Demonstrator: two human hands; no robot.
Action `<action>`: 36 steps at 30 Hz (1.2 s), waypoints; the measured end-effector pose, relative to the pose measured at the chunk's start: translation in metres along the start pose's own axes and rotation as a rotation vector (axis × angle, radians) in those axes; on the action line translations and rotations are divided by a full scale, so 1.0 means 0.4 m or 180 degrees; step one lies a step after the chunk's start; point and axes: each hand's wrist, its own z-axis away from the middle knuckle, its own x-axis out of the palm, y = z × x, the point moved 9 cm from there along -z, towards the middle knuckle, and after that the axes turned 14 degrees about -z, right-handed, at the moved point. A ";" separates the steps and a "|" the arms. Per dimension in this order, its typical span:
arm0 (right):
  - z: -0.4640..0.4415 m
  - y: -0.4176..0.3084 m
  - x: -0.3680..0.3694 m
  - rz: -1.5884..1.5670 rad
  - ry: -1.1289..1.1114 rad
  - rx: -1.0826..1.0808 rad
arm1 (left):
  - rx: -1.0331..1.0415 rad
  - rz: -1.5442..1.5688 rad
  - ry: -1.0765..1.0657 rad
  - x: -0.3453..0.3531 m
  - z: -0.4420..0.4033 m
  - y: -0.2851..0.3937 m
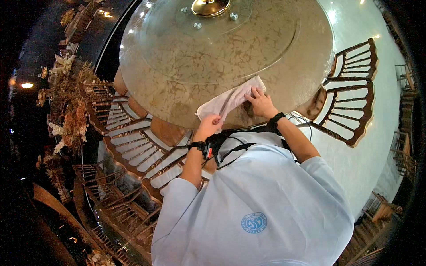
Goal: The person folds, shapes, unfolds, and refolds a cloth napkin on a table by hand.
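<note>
A pale, folded cloth (228,99) lies slantwise at the near edge of a round, glossy table (199,57) with a brown marbled pattern. My left hand (210,125) grips the cloth's lower left end with its fingers curled in. At the upper right end, my right hand (262,103) rests on the cloth, fingers spread and pressing down from above. Dark bands circle both wrists.
Wooden spindle-backed chairs stand close to the table on the left (137,146) and right (350,106). A gold-coloured base (210,7) and small clear knobs sit at the table's far middle. Dried flowers (73,115) stand at the left.
</note>
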 end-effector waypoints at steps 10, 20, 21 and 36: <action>0.008 -0.001 -0.004 -0.0047 0.0005 0.0012 | -0.0076 -0.0554 -0.0402 0.035 -0.034 0.008; 0.008 0.006 0.011 -0.0114 -0.0125 0.0123 | -0.2097 -0.0947 0.0644 -0.061 0.035 -0.237; 0.011 0.003 0.007 -0.0070 -0.0060 0.0059 | -0.2166 -0.0665 0.0068 -0.024 0.035 -0.256; -0.015 0.080 -0.024 -0.1015 0.0120 -0.0162 | -0.0269 0.3501 -0.0083 -0.106 -0.076 0.354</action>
